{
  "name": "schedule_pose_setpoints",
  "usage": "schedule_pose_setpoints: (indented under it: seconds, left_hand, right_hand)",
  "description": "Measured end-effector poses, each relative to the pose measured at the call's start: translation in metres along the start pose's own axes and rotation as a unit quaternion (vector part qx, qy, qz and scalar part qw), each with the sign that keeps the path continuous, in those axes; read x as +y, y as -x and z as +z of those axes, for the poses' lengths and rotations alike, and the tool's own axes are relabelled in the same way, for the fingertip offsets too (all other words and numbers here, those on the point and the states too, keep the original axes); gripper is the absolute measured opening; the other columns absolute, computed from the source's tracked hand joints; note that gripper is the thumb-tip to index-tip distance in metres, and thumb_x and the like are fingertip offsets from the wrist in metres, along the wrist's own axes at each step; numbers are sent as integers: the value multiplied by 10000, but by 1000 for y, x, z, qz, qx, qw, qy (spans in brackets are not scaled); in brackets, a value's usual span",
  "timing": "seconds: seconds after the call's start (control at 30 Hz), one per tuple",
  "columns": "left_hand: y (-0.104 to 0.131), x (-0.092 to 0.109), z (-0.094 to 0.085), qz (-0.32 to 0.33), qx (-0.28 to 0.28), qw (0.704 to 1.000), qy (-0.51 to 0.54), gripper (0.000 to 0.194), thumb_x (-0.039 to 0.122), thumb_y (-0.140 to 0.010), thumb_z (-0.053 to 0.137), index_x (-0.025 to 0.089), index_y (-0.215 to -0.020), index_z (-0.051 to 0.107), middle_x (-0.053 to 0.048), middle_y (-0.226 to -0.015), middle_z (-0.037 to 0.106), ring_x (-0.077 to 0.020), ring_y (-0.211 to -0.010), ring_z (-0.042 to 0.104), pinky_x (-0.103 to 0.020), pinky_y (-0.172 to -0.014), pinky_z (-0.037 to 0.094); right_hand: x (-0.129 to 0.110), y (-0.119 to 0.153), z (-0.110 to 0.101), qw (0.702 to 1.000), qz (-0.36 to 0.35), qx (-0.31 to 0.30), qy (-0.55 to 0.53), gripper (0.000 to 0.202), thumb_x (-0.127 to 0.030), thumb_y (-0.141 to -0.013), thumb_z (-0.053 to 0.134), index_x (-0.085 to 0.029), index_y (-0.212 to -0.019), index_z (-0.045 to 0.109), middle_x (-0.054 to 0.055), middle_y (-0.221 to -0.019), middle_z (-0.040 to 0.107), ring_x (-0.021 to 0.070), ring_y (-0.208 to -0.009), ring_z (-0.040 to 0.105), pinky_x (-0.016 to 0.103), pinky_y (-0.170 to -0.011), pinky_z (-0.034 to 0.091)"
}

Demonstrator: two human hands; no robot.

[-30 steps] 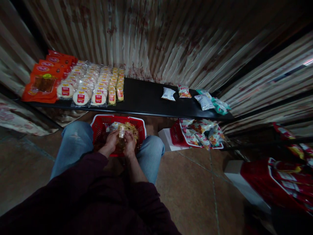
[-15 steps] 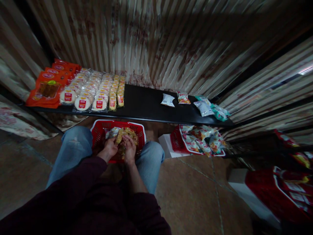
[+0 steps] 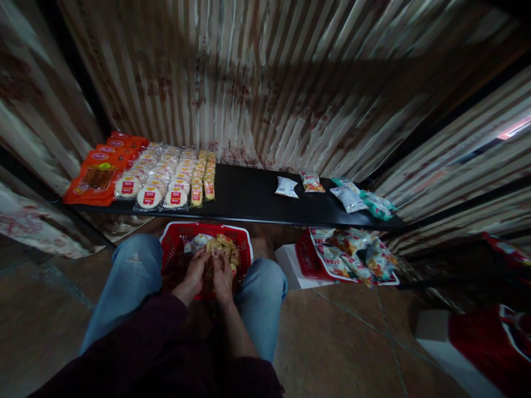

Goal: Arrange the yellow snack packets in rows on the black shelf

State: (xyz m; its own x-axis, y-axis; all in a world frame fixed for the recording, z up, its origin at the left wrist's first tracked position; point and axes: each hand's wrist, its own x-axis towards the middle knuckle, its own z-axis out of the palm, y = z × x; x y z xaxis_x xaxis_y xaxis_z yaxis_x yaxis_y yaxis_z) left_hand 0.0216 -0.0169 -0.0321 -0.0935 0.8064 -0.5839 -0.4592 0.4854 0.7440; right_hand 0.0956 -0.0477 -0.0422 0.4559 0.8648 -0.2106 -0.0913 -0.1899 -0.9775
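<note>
Striped, floral-patterned curtains (image 3: pixel 249 83) fill the top. A long black shelf (image 3: pixel 249 193) crosses mid-frame, bearing wrapped snacks (image 3: pixel 166 179) at left. Lower centre, both the left hand (image 3: pixel 196 272) and right hand (image 3: pixel 223 276) curl over yellow wrapped snacks (image 3: pixel 225 241) in the red plastic basket (image 3: pixel 168 260); their exact grip is unclear.

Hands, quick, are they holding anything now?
Left hand: at the yellow snacks, grip can't be told.
Right hand: at the snacks too, grip can't be told.

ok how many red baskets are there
3: one basket between the knees, a second near the shelf's right end, and a third cut off at the lower right edge. Others may be hidden.
</note>
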Motion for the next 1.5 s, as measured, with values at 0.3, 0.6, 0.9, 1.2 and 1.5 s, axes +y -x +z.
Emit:
schedule_pose_setpoints:
  seconds: [0.3,0.6,0.9,1.2,1.5]
  left_hand:
    - [13,2,5,116,-17,988,-103,146,235,-745,534,217,-840,643,-46,-1028,676,-192,-1037,590,-320,-961,416]
    - [11,16,13,234,-31,960,-152,182,259,-755,534,222,-899,639,-65,-1022,660,-204,-1013,586,-331,-960,405]
    - [8,66,31,339,-22,914,-223,208,223,-779,483,224,-908,646,-78,-1018,628,-218,-1003,573,-356,-945,427]
    - [-16,93,46,402,-26,889,-219,266,178,-784,467,205,-969,656,-80,-1114,615,-202,-1074,560,-344,-1019,397]
    - [-46,97,50,453,-35,840,-298,323,216,-850,412,177,-1101,611,-101,-1228,603,-196,-1169,544,-404,-1049,408]
  right_hand:
    - [10,-5,-2,995,-27,27,91,410,-448,-743,641,-209,-1074,688,122,-1212,639,277,-1179,548,422,-1044,348]
    - [-24,-15,-1,988,-98,1,122,453,-486,-861,492,-220,-1214,589,98,-1206,640,232,-1112,580,359,-969,403]
    - [-75,-42,24,979,-150,-40,133,360,-413,-838,540,-204,-1115,635,52,-1004,696,201,-879,619,298,-830,449]
    - [-91,-77,49,961,-186,2,206,374,-296,-769,606,-218,-1133,629,65,-997,680,217,-920,585,312,-841,450]
    - [-104,-110,70,930,-235,28,282,360,-267,-790,562,-144,-1125,607,103,-1005,641,207,-897,588,318,-826,470]
